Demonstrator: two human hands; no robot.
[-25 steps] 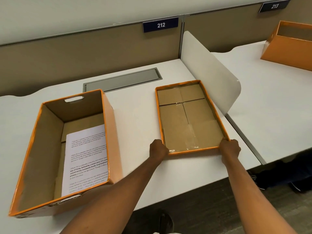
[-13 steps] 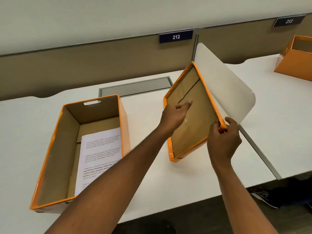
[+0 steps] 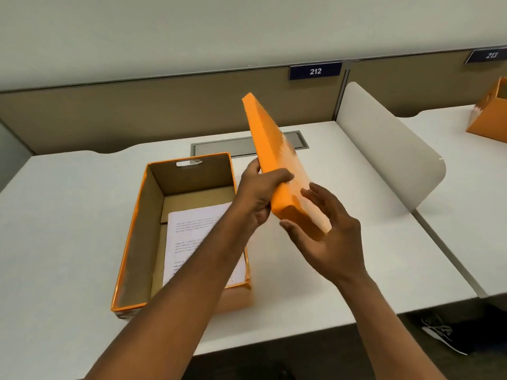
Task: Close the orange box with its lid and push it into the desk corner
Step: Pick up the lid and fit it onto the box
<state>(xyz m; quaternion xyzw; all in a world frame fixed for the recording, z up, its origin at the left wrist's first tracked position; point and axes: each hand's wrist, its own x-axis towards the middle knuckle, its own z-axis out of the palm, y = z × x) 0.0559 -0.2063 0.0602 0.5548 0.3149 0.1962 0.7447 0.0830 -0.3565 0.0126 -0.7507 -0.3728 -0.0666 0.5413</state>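
The orange box [image 3: 137, 229] stands uncovered on the white desk [image 3: 68, 215], with a printed sheet of paper [image 3: 192, 231] lying inside. The orange lid [image 3: 270, 144] is in the air just right of the box, tilted steeply, its orange outer face towards me and its far end pointing up. My left hand [image 3: 260, 190] grips the lid's left long edge, thumb across the top. My right hand [image 3: 326, 234] cups the lid's near corner from below and the right, fingers spread.
A beige partition [image 3: 137, 113] with a "212" sign [image 3: 315, 71] runs along the desk's back. A grey cable tray [image 3: 219, 148] lies behind the box. A white divider panel [image 3: 389, 149] bounds the desk's right side. Another orange box [image 3: 491, 116] sits on the neighbouring desk.
The lid was lifted off the desk, flipped from inside-up to outer face towards me, and carried left towards the box. My left hand shifted from the inner face to the long edge.
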